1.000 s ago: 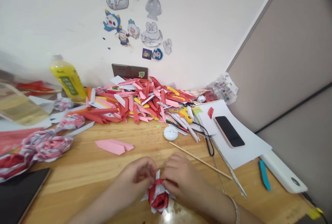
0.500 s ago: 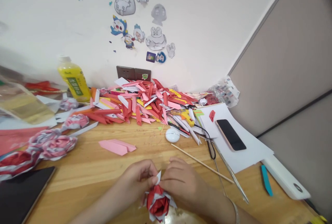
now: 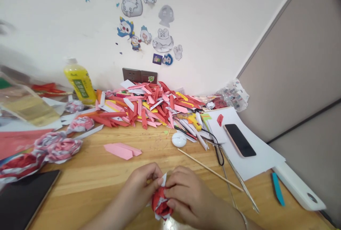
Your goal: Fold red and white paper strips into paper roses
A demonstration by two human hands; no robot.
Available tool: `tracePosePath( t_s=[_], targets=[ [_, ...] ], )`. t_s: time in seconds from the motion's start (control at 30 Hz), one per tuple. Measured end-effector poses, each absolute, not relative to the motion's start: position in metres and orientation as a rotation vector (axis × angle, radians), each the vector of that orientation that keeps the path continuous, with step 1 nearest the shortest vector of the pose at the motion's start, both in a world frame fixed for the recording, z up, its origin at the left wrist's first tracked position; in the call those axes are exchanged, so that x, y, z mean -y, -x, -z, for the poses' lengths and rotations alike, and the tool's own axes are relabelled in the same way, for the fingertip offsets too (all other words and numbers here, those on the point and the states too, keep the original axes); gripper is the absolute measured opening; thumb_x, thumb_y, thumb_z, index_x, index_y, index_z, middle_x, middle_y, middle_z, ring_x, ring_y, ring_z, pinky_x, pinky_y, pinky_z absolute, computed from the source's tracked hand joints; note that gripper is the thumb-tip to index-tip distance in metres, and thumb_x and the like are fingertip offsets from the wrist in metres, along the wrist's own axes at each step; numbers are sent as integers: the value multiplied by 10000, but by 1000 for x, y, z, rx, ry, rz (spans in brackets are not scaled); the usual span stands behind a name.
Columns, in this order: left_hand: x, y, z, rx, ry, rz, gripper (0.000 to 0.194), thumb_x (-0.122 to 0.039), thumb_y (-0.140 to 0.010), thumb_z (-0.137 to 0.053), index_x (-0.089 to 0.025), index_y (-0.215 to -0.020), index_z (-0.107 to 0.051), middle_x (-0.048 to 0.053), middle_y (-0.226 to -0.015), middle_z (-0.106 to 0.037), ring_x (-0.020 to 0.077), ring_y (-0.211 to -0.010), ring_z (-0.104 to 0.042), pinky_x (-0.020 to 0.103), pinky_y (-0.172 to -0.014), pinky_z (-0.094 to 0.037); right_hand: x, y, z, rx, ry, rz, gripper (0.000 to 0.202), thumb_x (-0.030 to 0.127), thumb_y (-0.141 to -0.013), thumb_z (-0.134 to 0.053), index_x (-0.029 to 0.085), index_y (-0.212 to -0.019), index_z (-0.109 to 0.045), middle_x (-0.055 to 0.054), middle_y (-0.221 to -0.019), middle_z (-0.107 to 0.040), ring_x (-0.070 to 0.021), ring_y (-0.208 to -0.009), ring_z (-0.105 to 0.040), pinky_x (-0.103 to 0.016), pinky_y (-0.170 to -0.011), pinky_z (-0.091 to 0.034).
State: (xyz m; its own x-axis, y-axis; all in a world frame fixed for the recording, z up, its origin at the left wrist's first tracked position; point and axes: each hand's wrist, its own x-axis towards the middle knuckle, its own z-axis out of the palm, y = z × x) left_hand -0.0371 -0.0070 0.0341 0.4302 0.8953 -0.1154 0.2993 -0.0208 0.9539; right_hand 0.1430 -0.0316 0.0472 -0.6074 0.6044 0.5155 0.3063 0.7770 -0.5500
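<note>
A red and white folded-paper flower is held between my two hands low in the middle of the view. My left hand pinches it at its upper left, where a white paper tip sticks up. From the right, my right hand wraps its fingers over the flower's side, with the thumb against the red folds. The flower's underside and part of its right side are hidden. Beyond my hands lie pink folded paper strips on the wooden table.
A heap of folded strips lies along the wall. Finished paper flowers and a dark tablet are at left, with a yellow drink bottle behind. To the right lie a wooden stick, glue gun, phone and teal cutter.
My right hand's fingers have moved down over the flower, covering its right side. The flower has turned, its open centre less visible. The whole view has shifted slightly.
</note>
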Motion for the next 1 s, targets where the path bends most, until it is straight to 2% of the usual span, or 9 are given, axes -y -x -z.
tracePosePath(
  t_s=[0.2, 0.43, 0.57, 0.63, 0.7, 0.83, 0.93, 1.0],
  targets=[
    [10, 38, -40, -1148, -1669, -654, 219, -369, -767, -500, -201, -628, -518, -28, -569, -525, 132, -513, -451, 230, -486, -333, 34, -141, -42, 2029, 877, -686, 349, 434, -999, -342, 202, -925, -592, -38, -806, -641, -159, -754, -568, -285, -710, -440],
    [7, 37, -31, -1145, -1585, -747, 255, -403, -786, -506, -207, -623, -507, -32, -555, -514, 133, -498, -457, 224, -466, -342, 33, -139, -43, 2253, 709, -422, 360, 395, -1003, -338, 165, -1030, -613, -101, -911, -650, -197, -844, -569, -335, -757, -456],
    [6, 37, -31, -1077, -1512, -813, 266, -427, -776, -548, -199, -641, -521, -24, -591, -537, 141, -548, -496, 234, -518, -395, 30, -148, -47, 2145, 752, -405, 293, 341, -989, -385, 202, -993, -642, -78, -942, -664, -197, -876, -581, -354, -792, -456],
    [5, 37, -32, -1041, -1445, -855, 286, -460, -769, -575, -195, -670, -530, -25, -616, -544, 147, -581, -518, 244, -554, -425, 27, -154, -47, 1909, 940, -537, 242, 304, -969, -429, 219, -956, -655, -68, -961, -664, -194, -919, -601, -351, -821, -464],
    [4, 37, -32, -1015, -1388, -878, 311, -489, -758, -606, -191, -695, -541, -24, -641, -556, 151, -613, -541, 251, -587, -445, 22, -158, -46, 1647, 1113, -810, 165, 321, -915, -533, 213, -948, -654, -68, -955, -677, -201, -931, -627, -352, -836, -480],
    [3, 39, -31, -989, -1388, -900, 312, -489, -766, -631, -185, -727, -570, -7, -684, -601, 162, -665, -578, 262, -635, -468, 15, -159, -41, 1406, 1164, -1371, 310, 429, -779, -701, 178, -957, -673, -81, -931, -704, -218, -876, -661, -363, -815, -502],
    [5, 38, -32, -951, -1422, -894, 263, -440, -777, -634, -184, -742, -586, 8, -715, -627, 171, -697, -603, 277, -661, -490, 13, -158, -39, 1375, 1146, -1424, 334, 462, -736, -740, 168, -889, -695, -65, -867, -702, -204, -832, -653, -346, -797, -491],
    [7, 37, -34, -904, -1427, -872, 222, -400, -783, -628, -184, -751, -589, 17, -734, -642, 176, -715, -624, 288, -677, -508, 14, -157, -37, 1362, 1134, -1414, 306, 425, -715, -763, 170, -872, -695, -46, -826, -693, -190, -801, -642, -323, -768, -485]
  ],
)
